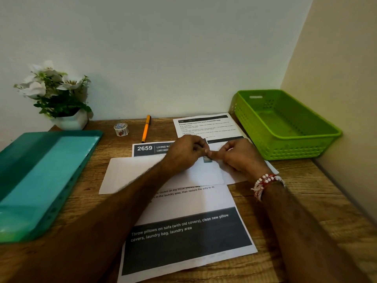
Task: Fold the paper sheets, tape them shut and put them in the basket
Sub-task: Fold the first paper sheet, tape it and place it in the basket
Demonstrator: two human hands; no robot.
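**Tape strip pinched over the folded sheet**

My left grip [186, 153] and my right grip [237, 158] meet fingertip to fingertip near the middle of the brown wooden desk [306, 201]. Both are curled, and between them they pinch the upper end of a small grey-blue strip of tape [207, 159]. The strip hangs down to the far long edge of the folded white paper sheet [142, 174]; I cannot tell whether it is stuck there yet.

The folded sheet lies blank side up across a flat printed sheet with a dark banner and the number 2659 [183, 231], which reaches to the desk's near edge. A second printed sheet headed in black [204, 125] lies toward the far edge, partly under my right grip, with its right side just beside the basket.

The lime-green perforated plastic basket [285, 148] sits in the far right corner, against the walls. A band of white and red beads [265, 181] circles my right wrist.

Near the far edge lie a small patterned roll of tape [121, 129] and, just to its right, an orange pen with a black cap [146, 128]. White flowers in a white pot [70, 121] stand in the far left corner, and a teal plastic tray [47, 170] covers the left side.
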